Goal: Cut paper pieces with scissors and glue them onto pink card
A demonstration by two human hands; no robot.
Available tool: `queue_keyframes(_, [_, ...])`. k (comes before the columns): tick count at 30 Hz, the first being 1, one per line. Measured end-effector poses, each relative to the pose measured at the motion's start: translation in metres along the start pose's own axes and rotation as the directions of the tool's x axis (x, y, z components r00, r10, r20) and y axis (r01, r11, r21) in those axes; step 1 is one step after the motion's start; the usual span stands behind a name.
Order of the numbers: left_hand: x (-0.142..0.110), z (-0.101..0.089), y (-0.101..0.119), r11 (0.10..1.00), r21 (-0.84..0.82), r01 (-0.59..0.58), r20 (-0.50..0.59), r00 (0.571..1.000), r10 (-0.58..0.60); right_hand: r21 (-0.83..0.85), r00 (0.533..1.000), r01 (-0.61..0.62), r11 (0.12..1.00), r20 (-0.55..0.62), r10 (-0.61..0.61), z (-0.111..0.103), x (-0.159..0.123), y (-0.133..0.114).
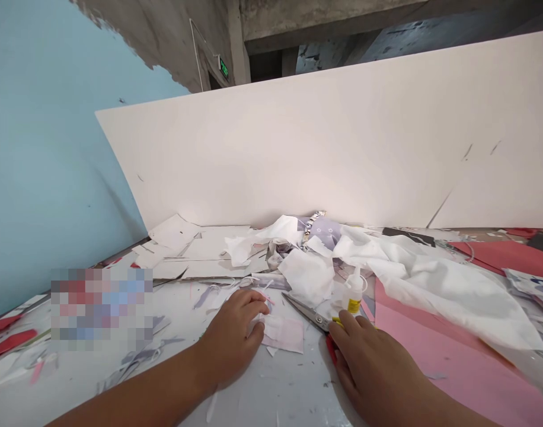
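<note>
My right hand (378, 362) is closed around the red and yellow handles of a pair of scissors (313, 315). The scissors lie low over the table, blades pointing away to the upper left. Left of them, my left hand (236, 338) rests with bent fingers, thumb and forefinger a little apart. Its fingertips are beside a pale pink scrap (284, 335) and touch or hover over white bits; which, I cannot tell. Just beyond the right hand stands a small clear glue bottle (355, 290) with a yellow label and white nozzle. Pink sheet (427, 350) lies under the right forearm.
White fabric (449, 290) is heaped at the right, with red sheets (511, 255) behind it. Grey-white card pieces (218, 252) and a lilac bundle (325, 231) lie against an upright white board (298, 154). Offcuts litter the left side, near a blue wall (53, 148).
</note>
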State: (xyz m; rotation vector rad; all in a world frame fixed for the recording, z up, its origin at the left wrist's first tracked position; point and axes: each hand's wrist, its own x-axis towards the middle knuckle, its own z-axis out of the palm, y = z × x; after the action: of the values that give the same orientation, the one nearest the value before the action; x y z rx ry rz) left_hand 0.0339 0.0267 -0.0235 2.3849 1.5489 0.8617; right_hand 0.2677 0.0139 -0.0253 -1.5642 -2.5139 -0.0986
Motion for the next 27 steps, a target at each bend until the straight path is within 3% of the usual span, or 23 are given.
queue_keyframes(3, [-0.001, 0.002, -0.001, 0.991, 0.046, -0.126, 0.075, 0.990, 0.122, 0.004, 1.000, 0.005, 1.000, 0.014, -0.005, 0.000, 0.001, 0.000])
queue_keyframes(7, [-0.001, 0.002, -0.001, 0.985, 0.053, -0.161, 0.188, 0.971, 0.149, 0.005, 1.000, 0.005, 1.000, 0.009, -0.005, 0.002, 0.001, 0.001])
queue_keyframes(14, [-0.003, -0.003, 0.006, 0.983, 0.083, -0.164, 0.118, 0.981, 0.154, -0.088, 1.000, -0.014, 0.996, -0.022, 0.012, -0.001, -0.001, -0.005])
queue_keyframes(16, [-0.005, -0.004, 0.012, 0.973, 0.109, -0.203, 0.137, 0.973, 0.187, -0.111, 0.992, 0.057, 0.992, -0.109, -0.069, -0.001, -0.002, -0.009])
queue_keyframes(19, [-0.007, -0.005, 0.017, 0.955, 0.140, -0.262, 0.210, 0.950, 0.230, -0.024, 0.926, 0.346, 0.938, -0.152, -0.346, -0.003, -0.003, -0.013])
queue_keyframes(20, [-0.007, -0.004, 0.017, 0.950, 0.148, -0.273, 0.223, 0.945, 0.237, 0.041, 0.899, 0.428, 0.903, -0.118, -0.421, -0.004, -0.002, -0.014])
queue_keyframes(22, [-0.007, -0.002, 0.015, 0.944, 0.161, -0.286, 0.233, 0.941, 0.246, 0.187, 0.885, 0.456, 0.870, 0.007, -0.466, -0.007, 0.000, -0.015])
queue_keyframes(25, [-0.007, 0.000, 0.012, 0.942, 0.159, -0.297, 0.237, 0.937, 0.255, 0.326, 0.913, 0.304, 0.895, 0.167, -0.371, -0.013, 0.003, -0.015])
queue_keyframes(27, [-0.006, 0.001, 0.010, 0.942, 0.146, -0.301, 0.238, 0.935, 0.262, 0.369, 0.914, 0.250, 0.895, 0.214, -0.343, -0.017, 0.003, -0.015])
